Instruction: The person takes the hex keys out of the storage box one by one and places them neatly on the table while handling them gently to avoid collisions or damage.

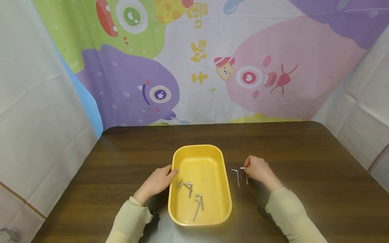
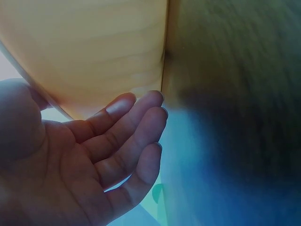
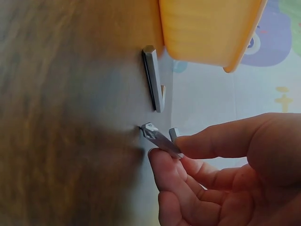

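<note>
A yellow plastic bin (image 1: 200,216) stands on the table with several L-shaped silver hex keys (image 1: 197,210) lying in its near half. My left hand (image 1: 158,181) holds the bin's left wall: the thumb reaches over the rim while the other fingers (image 2: 141,127) lie along the outside. To the right of the bin, my right hand (image 1: 258,168) pinches another hex key (image 3: 162,141) near its bend between thumb and fingertips. Its long arm tilts down to the table. A second hex key (image 1: 237,178) lies on the tabletop between that hand and the bin.
The dark wood-grain table (image 1: 136,145) ends at a patterned cloth (image 1: 200,101) hanging behind it. White cloth (image 1: 39,118) hangs along the left side, and more white fabric (image 1: 364,114) borders the right.
</note>
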`<act>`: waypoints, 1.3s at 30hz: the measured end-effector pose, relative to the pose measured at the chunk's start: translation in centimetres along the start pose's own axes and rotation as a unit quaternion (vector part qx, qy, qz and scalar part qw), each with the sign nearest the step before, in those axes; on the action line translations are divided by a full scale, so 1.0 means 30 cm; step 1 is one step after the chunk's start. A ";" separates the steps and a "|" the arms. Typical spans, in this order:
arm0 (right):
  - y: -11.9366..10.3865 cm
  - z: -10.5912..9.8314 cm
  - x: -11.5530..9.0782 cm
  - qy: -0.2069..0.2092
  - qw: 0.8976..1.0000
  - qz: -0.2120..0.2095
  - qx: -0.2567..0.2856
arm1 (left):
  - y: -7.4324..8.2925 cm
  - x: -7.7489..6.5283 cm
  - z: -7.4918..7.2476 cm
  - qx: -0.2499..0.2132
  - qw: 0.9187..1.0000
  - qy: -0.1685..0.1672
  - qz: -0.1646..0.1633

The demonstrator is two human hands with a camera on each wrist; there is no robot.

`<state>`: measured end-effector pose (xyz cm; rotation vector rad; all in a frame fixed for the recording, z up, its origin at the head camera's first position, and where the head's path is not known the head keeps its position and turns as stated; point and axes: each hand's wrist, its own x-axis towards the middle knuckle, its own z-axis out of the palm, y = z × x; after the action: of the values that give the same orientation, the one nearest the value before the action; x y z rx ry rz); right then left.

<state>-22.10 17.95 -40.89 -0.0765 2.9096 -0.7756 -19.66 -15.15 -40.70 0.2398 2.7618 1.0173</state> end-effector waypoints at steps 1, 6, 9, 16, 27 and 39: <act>0.001 0.000 0.000 -0.001 1.000 0.000 0.000 | -0.001 0.000 0.000 0.000 1.000 0.000 0.000; 0.003 0.000 0.001 -0.007 1.000 0.005 0.001 | -0.002 0.001 0.000 -0.001 1.000 -0.001 -0.001; 0.004 0.000 0.001 -0.009 1.000 0.006 0.000 | -0.004 0.003 0.001 0.001 1.000 -0.001 -0.001; 0.005 -0.001 -0.003 -0.014 1.000 0.006 0.002 | -0.009 0.009 0.007 0.006 1.000 0.005 0.002; 0.005 0.005 -0.003 -0.026 1.000 0.013 -0.001 | -0.009 0.008 0.006 0.001 1.000 0.000 -0.001; 0.007 0.008 -0.003 -0.027 1.000 0.013 0.002 | -0.004 0.002 0.002 -0.007 1.000 -0.002 -0.003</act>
<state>-21.97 18.04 -41.19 -0.0582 2.8529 -0.7627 -19.71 -15.20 -40.83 0.2302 2.7498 1.0337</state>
